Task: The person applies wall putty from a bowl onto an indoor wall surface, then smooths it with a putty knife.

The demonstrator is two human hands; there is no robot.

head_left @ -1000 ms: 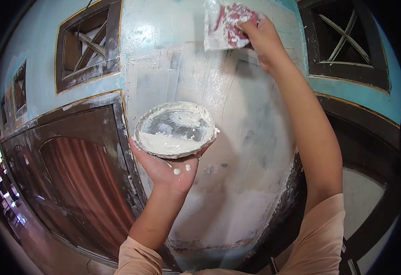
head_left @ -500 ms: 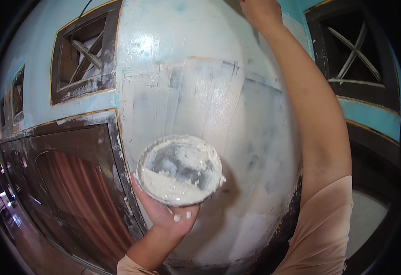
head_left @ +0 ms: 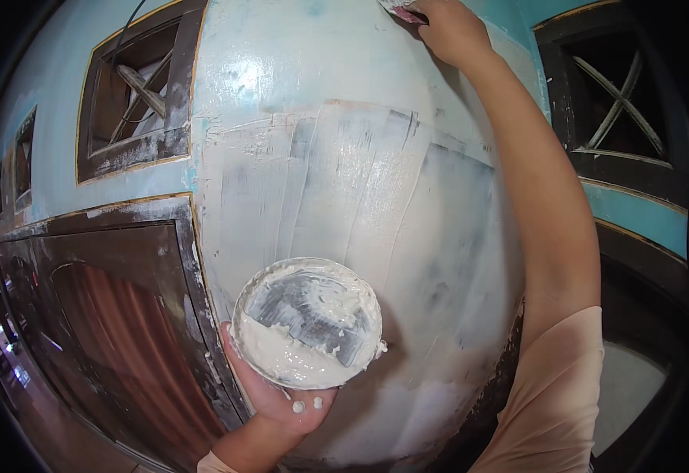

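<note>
My left hand [head_left: 277, 406] holds up a shallow round dish [head_left: 238, 339] from below, its fingers mostly hidden under it. White putty [head_left: 293, 355] coats much of the dish, and a dark grey patch shows through. Two white blobs stick to that hand's palm side. High up at the top edge, my right hand [head_left: 455, 31] is closed round the reddish handle of a putty knife [head_left: 399, 11], its blade whitened and partly cut off by the picture's edge. The blade is near the wall [head_left: 344, 173], which is smeared with white and grey streaks.
To the left stand a dark wooden door [head_left: 124, 244] with a reddish-brown curtain and a vent frame [head_left: 135, 87] with crossed slats. Another crossed vent [head_left: 620, 102] is at the right. A cable hangs at the upper left.
My right hand has come slightly lower in the picture, bringing the putty knife into view. The dish and my left hand sit a little lower. The whole view has shifted slightly.
</note>
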